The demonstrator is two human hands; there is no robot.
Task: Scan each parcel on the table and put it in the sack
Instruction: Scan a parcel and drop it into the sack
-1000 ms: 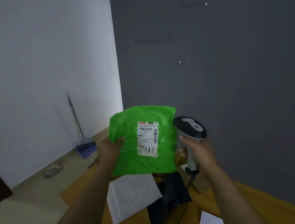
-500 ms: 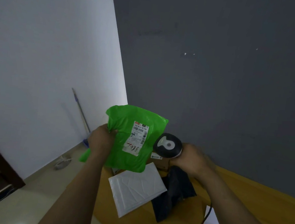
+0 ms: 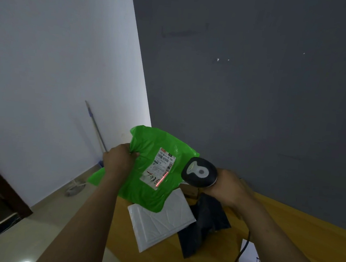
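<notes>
Mid-frame, above the surface [image 3: 285, 228], the left hand [image 3: 118, 159] is pinching the green parcel [image 3: 142, 186] by its left edge. Its long axis is running near upright, and its label [image 3: 161, 167], handwritten "7936" in red, is facing the camera. The right hand [image 3: 230, 188] is gripping the scanner [image 3: 200, 172], which is throwing a red line across the label.

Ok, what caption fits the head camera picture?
Left hand holds a green parcel while the right hand aims the scanner, its red line crossing the label.

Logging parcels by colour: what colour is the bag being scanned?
The parcel under the scanner is bright green; the head view shows it.
</notes>
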